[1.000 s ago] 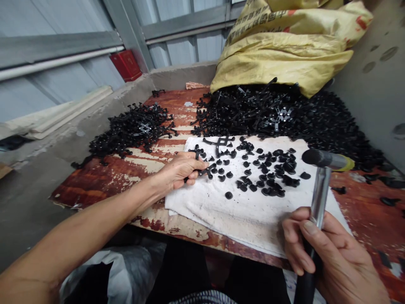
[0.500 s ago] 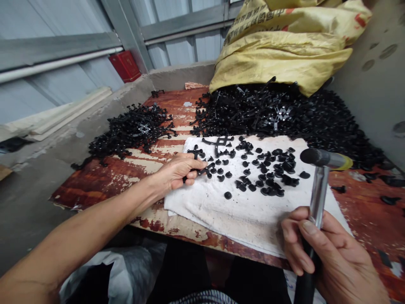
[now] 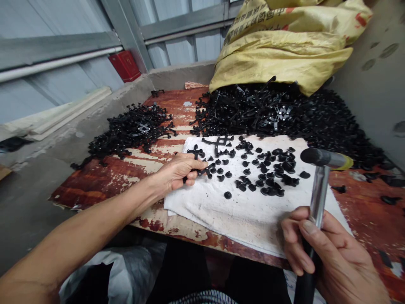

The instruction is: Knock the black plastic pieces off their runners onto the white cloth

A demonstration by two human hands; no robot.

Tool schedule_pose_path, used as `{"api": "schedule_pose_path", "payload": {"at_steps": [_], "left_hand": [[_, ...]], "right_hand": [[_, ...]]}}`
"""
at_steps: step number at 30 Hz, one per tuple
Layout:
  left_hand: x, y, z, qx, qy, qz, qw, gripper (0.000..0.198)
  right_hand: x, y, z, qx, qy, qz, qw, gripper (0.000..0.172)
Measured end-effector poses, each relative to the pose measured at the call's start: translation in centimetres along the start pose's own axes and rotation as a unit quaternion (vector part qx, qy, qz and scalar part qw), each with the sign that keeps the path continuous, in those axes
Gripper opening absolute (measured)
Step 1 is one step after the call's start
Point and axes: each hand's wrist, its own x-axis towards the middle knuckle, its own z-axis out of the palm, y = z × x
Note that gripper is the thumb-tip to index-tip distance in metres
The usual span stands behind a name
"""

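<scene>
My left hand (image 3: 182, 171) is closed on a small black jointed bracket (image 3: 207, 169) at the left side of a folded white cloth (image 3: 215, 211). Its arms stick out past my fingertips; the rest is hidden in my grip. My right hand (image 3: 329, 253) wraps the dark handle of a mallet (image 3: 320, 190), held upright above the cloth's right side. The mallet has a metal shaft and a head with a black face and a yellow end. Many small black round-headed caps (image 3: 228, 195) lie on the cloth, along with another black jointed bracket (image 3: 218, 143) near its back edge.
A large heap of black brackets (image 3: 240, 109) spills from a yellow woven sack (image 3: 278, 55) at the back. Left of it lies a smaller heap (image 3: 136, 126) on the worn red-brown board (image 3: 104, 181). A red box (image 3: 125, 66) stands by the corrugated wall.
</scene>
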Motion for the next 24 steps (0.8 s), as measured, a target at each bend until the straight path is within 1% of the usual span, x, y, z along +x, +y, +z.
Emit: {"api": "schedule_pose_path", "payload": {"at_steps": [3, 7, 13, 19, 24], "left_hand": [[0.07, -0.06, -0.08, 0.003, -0.002, 0.001, 1.0, 0.031], [0.16, -0.14, -0.15, 0.01, -0.002, 0.001, 1.0, 0.028], [0.18, -0.16, -0.09, 0.001, 0.001, 0.003, 1.0, 0.031], [-0.15, -0.14, 0.16, 0.033, 0.004, 0.003, 0.999, 0.027], [-0.36, -0.3, 0.48, 0.057, 0.01, 0.037, 0.998, 0.025]], "right_hand": [[-0.01, 0.17, -0.16, 0.0, 0.002, 0.0, 1.0, 0.014], [0.04, 0.44, -0.33, -0.002, -0.003, -0.023, 1.0, 0.013], [0.13, 0.28, -0.1, -0.008, -0.002, -0.014, 1.0, 0.015], [0.07, 0.15, 0.0, -0.007, -0.002, -0.014, 1.0, 0.013], [0.05, 0.15, -0.02, -0.004, -0.005, -0.013, 1.0, 0.012]]}}
